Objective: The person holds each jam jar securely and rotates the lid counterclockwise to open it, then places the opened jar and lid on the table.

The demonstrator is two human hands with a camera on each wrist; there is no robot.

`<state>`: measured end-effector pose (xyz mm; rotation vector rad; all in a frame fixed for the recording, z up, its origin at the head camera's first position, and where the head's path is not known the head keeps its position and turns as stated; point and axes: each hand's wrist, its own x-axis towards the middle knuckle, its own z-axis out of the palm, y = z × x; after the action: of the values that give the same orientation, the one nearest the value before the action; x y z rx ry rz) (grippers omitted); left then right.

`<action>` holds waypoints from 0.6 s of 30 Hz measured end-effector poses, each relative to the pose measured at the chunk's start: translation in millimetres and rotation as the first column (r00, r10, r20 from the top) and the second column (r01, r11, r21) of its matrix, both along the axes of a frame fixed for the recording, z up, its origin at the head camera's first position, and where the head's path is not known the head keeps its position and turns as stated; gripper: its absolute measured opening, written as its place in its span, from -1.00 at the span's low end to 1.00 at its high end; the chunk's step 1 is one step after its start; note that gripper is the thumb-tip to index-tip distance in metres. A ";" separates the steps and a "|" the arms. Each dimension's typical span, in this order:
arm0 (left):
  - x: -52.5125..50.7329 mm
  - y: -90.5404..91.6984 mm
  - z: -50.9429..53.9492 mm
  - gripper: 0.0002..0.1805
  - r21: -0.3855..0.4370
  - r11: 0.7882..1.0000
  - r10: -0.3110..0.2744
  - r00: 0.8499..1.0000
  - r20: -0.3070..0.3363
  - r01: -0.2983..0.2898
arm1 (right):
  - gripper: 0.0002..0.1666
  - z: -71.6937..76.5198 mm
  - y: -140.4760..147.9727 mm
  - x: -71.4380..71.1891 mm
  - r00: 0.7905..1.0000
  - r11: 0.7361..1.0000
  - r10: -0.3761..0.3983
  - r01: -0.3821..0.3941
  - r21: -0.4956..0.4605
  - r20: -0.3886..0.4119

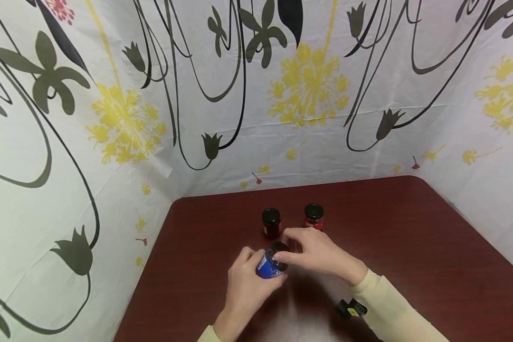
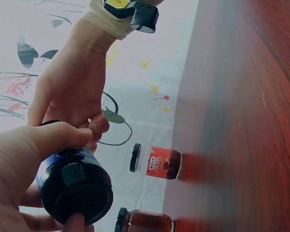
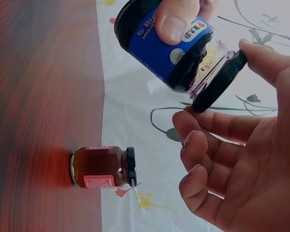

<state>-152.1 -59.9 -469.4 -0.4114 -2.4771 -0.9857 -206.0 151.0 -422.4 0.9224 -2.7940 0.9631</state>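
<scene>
A left hand [image 1: 245, 282] grips a tilted jar [image 1: 268, 269] above the counter [image 1: 389, 232], its blue label [image 3: 157, 36] reading "150g" beside Chinese characters including "大厨", while the right hand [image 1: 314, 251] pinches its black lid [image 3: 220, 82] between thumb and fingers. Beyond, two dark-lidded jars [image 1: 271, 224] [image 1: 314, 215] stand upright, one red label's [image 2: 158, 161] white lettering too small to read, before a flower-printed cloth [image 1: 256, 109].

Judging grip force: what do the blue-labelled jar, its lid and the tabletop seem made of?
Blue-labelled jar: probably glossy glass, being partly see-through.
Lid: perhaps painted metal, given its thin, smooth dark rim; possibly plastic.
Tabletop: wood or laminate, reddish-brown, with streaky grain, soft sheen.
</scene>
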 end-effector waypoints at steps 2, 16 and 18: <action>0.0 0.0 0.1 -0.37 -0.002 1.000 0.000 1.000 0.004 0.000 | -0.63 -0.1 0.5 0.2 1.000 1.000 0.004 -0.004 -0.002 0.002; -0.2 -3.2 -4.1 -0.42 0.032 0.999 -0.029 0.991 0.128 0.025 | -0.56 -2.5 1.3 1.4 0.999 0.999 0.038 -0.037 -0.015 0.029; 0.1 -3.9 -4.8 -0.43 0.037 0.999 -0.034 0.989 0.143 0.029 | -0.56 -3.4 0.6 1.6 0.999 0.999 0.041 -0.040 -0.013 0.031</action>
<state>-152.0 -63.8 -474.2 -0.3825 -2.5844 -1.1049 -204.4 151.7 -425.9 0.9743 -2.8024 1.0074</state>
